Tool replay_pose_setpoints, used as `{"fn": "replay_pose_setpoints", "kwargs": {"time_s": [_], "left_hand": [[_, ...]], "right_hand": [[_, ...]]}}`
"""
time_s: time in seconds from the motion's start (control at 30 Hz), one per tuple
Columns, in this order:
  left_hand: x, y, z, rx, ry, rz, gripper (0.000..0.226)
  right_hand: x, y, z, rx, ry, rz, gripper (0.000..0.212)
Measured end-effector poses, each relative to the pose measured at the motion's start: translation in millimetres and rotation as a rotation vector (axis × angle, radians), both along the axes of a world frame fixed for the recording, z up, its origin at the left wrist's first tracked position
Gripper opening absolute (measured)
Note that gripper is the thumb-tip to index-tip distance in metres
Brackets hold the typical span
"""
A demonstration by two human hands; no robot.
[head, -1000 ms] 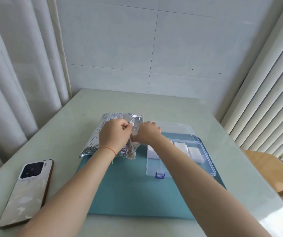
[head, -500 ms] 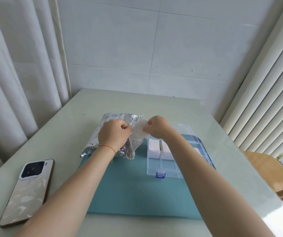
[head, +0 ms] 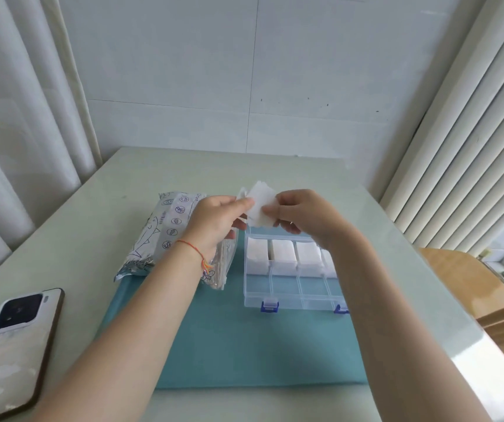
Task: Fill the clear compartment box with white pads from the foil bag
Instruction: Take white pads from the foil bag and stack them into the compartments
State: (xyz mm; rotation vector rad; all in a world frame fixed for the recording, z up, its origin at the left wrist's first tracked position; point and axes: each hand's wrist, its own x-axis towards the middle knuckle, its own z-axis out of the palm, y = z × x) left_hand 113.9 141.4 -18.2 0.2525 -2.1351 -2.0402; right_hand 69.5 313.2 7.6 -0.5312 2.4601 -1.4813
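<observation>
Both hands hold a white pad [head: 259, 207] in the air above the far edge of the clear compartment box [head: 287, 296]. My left hand [head: 217, 222] pinches the pad's left edge and my right hand [head: 302, 216] pinches its right edge. The foil bag [head: 165, 236] lies on the table to the left of the box, partly hidden by my left wrist. The box stands open on a teal mat [head: 244, 345]; its far row of compartments holds white pads [head: 284, 257], and the near row shows no pads. My right forearm covers the box's right end.
A phone [head: 13, 348] lies face down near the table's front left corner. Curtains hang at the left, vertical blinds at the right, and a tiled wall stands behind. A wooden chair [head: 488, 300] is beside the table's right edge.
My right hand drew a white pad out of the foil bag and lifted it. My left hand let go of the bag's opening and now pinches the pad too.
</observation>
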Motion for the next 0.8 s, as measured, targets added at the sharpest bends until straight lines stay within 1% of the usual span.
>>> {"fn": "replay_pose_setpoints", "kwargs": {"time_s": [0.03, 0.1, 0.23, 0.4, 0.47, 0.53, 0.6, 0.7, 0.8], "left_hand": [[-2.7, 2.0, -1.6, 0.056, -0.003, -0.010, 0.015], [-7.7, 2.8, -4.7, 0.127, -0.001, 0.004, 0.010], [-10.1, 7.6, -6.0, 0.189, -0.014, -0.005, 0.007], [-8.7, 17.6, -3.9, 0.261, -0.003, -0.005, 0.014], [-7.2, 19.4, -0.9, 0.350, -0.018, -0.010, 0.017], [-6.1, 22.1, 1.4, 0.438, -0.035, -0.044, 0.020], [-5.1, 25.3, 1.1, 0.505, -0.055, -0.071, 0.021], [-1.8, 24.8, 2.4, 0.638, -0.089, -0.137, 0.026], [2.8, 17.7, 6.0, 0.795, -0.114, -0.273, 0.028]], "right_hand": [[-0.7, 0.0, 0.1, -0.023, -0.006, 0.001, 0.019], [-2.1, -1.9, -0.2, -0.053, -0.002, -0.020, 0.020], [-0.8, -10.1, -5.5, -0.109, 0.012, -0.088, 0.026], [5.8, -33.6, -19.4, -0.245, -0.011, -0.195, 0.029], [6.5, -36.8, -20.9, -0.254, 0.031, -0.233, 0.029], [8.2, -38.9, -21.0, -0.255, 0.057, -0.224, 0.027], [11.1, -42.2, -21.2, -0.213, 0.094, -0.187, 0.026], [13.4, -42.9, -22.8, -0.034, 0.218, -0.137, 0.028], [9.7, -36.3, -22.8, 0.114, 0.322, -0.139, 0.015]]}}
